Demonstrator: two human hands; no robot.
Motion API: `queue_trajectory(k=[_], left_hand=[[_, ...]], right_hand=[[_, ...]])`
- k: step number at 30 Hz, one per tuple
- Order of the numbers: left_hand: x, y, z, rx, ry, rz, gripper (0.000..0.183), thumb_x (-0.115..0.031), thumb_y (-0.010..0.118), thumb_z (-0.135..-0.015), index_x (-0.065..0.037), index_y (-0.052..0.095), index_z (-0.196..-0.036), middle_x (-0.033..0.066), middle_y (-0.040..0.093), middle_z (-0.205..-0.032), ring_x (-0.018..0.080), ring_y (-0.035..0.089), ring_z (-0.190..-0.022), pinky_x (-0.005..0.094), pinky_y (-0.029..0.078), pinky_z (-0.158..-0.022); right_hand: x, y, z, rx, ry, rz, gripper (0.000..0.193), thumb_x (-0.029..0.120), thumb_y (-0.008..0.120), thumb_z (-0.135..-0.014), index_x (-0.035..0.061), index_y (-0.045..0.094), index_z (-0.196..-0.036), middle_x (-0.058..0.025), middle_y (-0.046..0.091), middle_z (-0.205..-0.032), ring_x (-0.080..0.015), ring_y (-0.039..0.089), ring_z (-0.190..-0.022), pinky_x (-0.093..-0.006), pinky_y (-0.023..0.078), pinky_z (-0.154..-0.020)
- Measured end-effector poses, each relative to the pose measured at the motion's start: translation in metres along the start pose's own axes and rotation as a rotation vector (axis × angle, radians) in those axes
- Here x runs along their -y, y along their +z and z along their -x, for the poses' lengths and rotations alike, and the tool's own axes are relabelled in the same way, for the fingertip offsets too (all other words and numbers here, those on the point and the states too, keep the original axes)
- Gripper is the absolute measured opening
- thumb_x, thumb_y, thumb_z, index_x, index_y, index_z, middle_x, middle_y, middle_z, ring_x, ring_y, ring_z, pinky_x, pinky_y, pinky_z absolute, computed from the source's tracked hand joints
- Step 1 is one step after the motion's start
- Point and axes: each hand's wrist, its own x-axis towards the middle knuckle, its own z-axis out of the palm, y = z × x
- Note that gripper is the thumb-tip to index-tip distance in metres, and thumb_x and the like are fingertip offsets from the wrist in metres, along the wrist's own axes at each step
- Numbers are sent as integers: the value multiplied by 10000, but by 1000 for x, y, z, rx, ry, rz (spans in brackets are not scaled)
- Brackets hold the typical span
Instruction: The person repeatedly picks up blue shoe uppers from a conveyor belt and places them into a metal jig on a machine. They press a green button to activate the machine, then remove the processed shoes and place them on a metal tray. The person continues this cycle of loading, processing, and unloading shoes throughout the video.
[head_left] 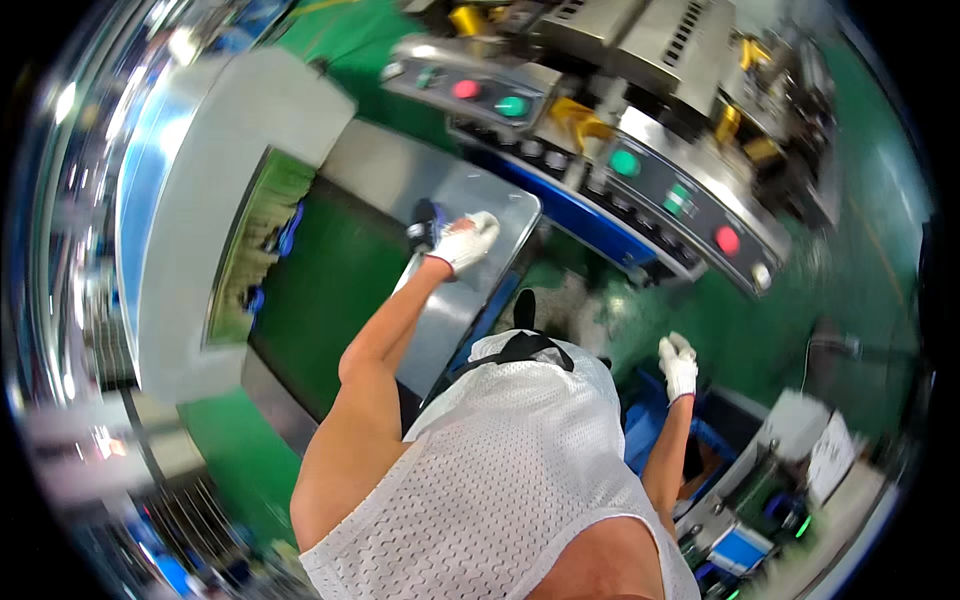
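My left hand [470, 244], in a white glove, is over a bare metal table. Its fingers look curled, and what they hold, if anything, is hidden. Close against its left side is a small dark blue and black part [425, 226], blurred, its kind not clear. Away to the right, my right hand [679, 366], gloved in white too, hangs beside my body above a blue bin [650, 425]. Its fingers point away from me, slightly apart, with nothing seen in them.
A green conveyor belt [325, 290] runs left of the metal table [440, 330] into a pale machine housing [245, 110], with blue and black parts [290, 230] at its opening. Ahead stands a press-like machine with button panels [690, 200]. More equipment [745, 540] is at lower right.
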Motion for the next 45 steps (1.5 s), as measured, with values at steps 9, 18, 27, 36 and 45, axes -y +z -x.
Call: queue_trajectory(k=[9,18,27,36,45], left_hand=[[325,-64,98,-429,-917,93,534,-333,711,-876,-150,582,-1361,155,627,-1337,321,601,-1240,484,462,-1048],[550,-170,61,-699,-702,-104,642,-314,722,-831,-140,513,-1412,165,501,-1450,419,457,-1336,552,412,-1080],[689,-144,39,-529,-912,-233,688,-422,759,-812,-103,545,-1383,229,677,-1214,378,637,-1165,472,501,-1000],[463,-103,75,-258,-706,-257,496,-465,763,-757,-103,587,-1048,173,700,-1032,397,676,-986,567,499,-846],[225,-116,109,-303,-558,473,572,-275,812,-796,16,630,-1253,107,654,-1032,214,597,-922,359,498,-858]], right_hand=[[73,151,-81,303,195,-18,452,207,688,-956,22,553,-1346,-44,592,-816,-143,543,-626,-302,423,-498],[224,217,-17,347,122,579,511,273,729,-913,35,609,-1349,-95,695,-1197,-138,633,-841,-303,519,-680],[182,214,-52,357,-87,945,511,303,723,-884,55,637,-1322,-134,698,-1206,-216,698,-983,-374,568,-797],[219,253,-31,581,-641,1239,462,412,618,-964,78,647,-1282,-130,638,-1354,-302,541,-1305,-414,454,-1069],[342,319,39,865,-282,324,478,388,631,-978,62,641,-1327,-121,705,-1263,-236,665,-1148,-352,535,-954]])
